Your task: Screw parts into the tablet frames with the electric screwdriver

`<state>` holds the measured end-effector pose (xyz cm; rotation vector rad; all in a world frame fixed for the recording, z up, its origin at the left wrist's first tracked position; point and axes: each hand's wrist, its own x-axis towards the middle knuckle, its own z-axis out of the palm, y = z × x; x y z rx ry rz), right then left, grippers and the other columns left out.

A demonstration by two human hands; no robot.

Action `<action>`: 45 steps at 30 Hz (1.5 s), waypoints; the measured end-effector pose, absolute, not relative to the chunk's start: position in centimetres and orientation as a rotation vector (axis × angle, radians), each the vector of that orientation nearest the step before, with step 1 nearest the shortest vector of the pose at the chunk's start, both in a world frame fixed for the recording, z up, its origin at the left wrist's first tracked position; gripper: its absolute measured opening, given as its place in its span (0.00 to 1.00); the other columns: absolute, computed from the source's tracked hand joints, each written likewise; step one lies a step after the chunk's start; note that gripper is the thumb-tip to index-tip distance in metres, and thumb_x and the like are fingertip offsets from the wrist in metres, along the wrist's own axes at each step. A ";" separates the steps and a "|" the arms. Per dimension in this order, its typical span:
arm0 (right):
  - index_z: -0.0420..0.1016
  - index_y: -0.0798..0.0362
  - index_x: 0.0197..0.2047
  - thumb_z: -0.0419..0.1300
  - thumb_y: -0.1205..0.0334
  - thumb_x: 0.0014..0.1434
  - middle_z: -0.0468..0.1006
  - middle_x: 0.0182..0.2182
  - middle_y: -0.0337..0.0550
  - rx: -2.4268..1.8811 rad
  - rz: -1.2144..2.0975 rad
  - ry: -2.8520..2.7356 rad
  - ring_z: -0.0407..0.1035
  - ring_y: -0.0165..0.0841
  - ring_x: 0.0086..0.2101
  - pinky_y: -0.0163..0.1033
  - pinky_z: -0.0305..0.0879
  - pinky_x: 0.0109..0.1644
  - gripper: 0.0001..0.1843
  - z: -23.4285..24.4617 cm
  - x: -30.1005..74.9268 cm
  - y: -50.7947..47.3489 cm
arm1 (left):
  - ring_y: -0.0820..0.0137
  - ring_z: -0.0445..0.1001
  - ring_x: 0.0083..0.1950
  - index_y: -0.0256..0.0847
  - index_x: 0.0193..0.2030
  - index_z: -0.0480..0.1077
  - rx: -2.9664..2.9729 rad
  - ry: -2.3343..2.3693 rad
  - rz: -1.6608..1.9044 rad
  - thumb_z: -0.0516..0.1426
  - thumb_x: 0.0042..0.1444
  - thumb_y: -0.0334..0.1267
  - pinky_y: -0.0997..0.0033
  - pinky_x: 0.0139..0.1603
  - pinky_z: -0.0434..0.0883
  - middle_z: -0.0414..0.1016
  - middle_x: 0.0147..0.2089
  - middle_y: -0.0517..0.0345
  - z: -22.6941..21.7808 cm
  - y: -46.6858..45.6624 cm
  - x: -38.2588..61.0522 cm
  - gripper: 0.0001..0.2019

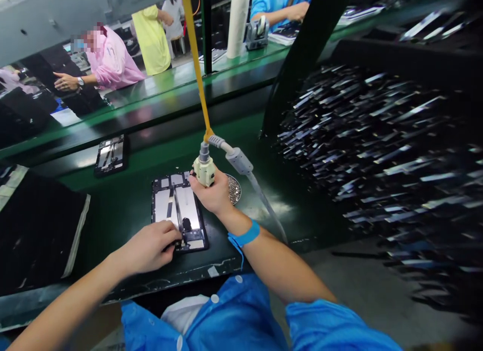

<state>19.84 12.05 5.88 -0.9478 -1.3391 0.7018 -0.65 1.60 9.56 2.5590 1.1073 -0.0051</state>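
An opened tablet (177, 205) lies flat on the green workbench (124, 205), its inner boards and silver plates showing. My left hand (151, 248) rests on its near left corner, fingers pressed down on the frame. My right hand (213, 190) grips a cream electric screwdriver (204, 167) held upright over the tablet's far right corner. A yellow strap (196, 64) and a grey cable (241, 165) run from the tool's top. A blue wrist strap (245, 235) circles my right wrist.
A small round dish of screws (234, 189) sits just right of the tablet. Another opened tablet (110, 155) lies on the dark conveyor behind. A rack of several stacked parts (377, 155) fills the right. Black foam (37, 230) lies left. Other people work across the line.
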 end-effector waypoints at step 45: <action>0.76 0.52 0.44 0.67 0.60 0.55 0.82 0.35 0.42 -1.050 0.670 -1.142 0.75 0.30 0.27 0.38 0.75 0.33 0.13 4.2 22.2 14.5 | 0.58 0.74 0.61 0.45 0.51 0.79 2.505 1.384 1.003 0.59 0.68 0.34 0.41 0.69 0.65 0.79 0.52 0.50 -1.3 4.9 -1.0 0.09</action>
